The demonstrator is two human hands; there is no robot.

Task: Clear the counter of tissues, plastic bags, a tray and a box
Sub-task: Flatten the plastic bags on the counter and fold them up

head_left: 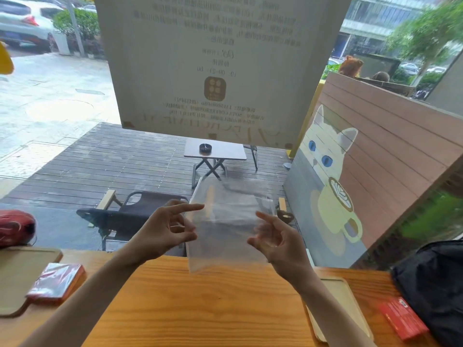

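A clear plastic bag (226, 221) hangs upright above the wooden counter (195, 306), held between both hands. My left hand (165, 229) pinches its left edge, with the index finger stretched along the top. My right hand (278, 242) pinches its right edge with curled fingers. A wooden tray (344, 306) lies on the counter to the right, partly behind my right forearm. On the left, a red box in plastic wrap (56, 283) rests on a wooden board with a handle (17, 274).
A red flat packet (403, 320) and a black bag (436, 289) sit at the counter's right end. A red bundle (15, 227) lies at the far left. Behind the counter is a window with a poster; a chair and small table stand outside.
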